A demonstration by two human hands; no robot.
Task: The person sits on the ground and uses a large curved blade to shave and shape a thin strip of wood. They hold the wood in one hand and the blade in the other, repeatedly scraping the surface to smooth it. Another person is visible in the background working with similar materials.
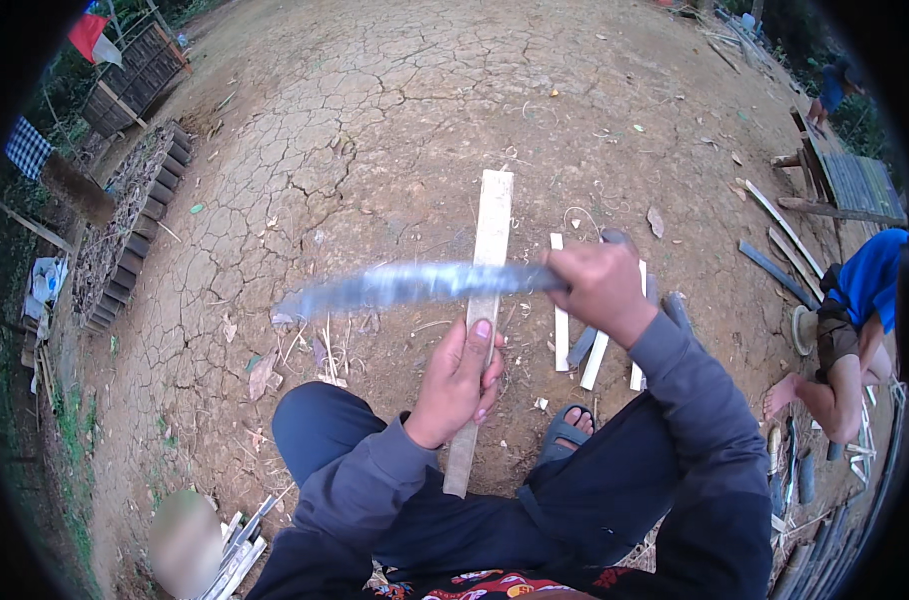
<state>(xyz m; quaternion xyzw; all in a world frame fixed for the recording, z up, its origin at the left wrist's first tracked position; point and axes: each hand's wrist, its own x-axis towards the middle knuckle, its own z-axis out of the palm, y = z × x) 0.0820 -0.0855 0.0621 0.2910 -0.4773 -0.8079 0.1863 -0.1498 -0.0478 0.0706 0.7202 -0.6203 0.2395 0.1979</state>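
Observation:
My left hand point(455, 385) is closed round the lower half of a long, flat, pale wooden or bamboo slat point(493, 220), its thumb lying along the face. The slat stretches away from my lap over the bare earth. My right hand point(602, 287) grips the dark handle of a machete point(395, 285). Smeared by motion, its long blade points left and passes across the slat, above my left hand. Whether the edge touches the wood I cannot tell. Several narrower pale strips point(561, 310) lie on the ground beneath and beside my right hand.
A person in blue point(875, 280) sits at the right, with long strips point(785, 232) lying nearby. More cut strips point(240, 560) lie at lower left. A raised bed point(140, 235) edged with dark upright pieces runs along the left. My sandalled foot point(567, 432) rests near the slat.

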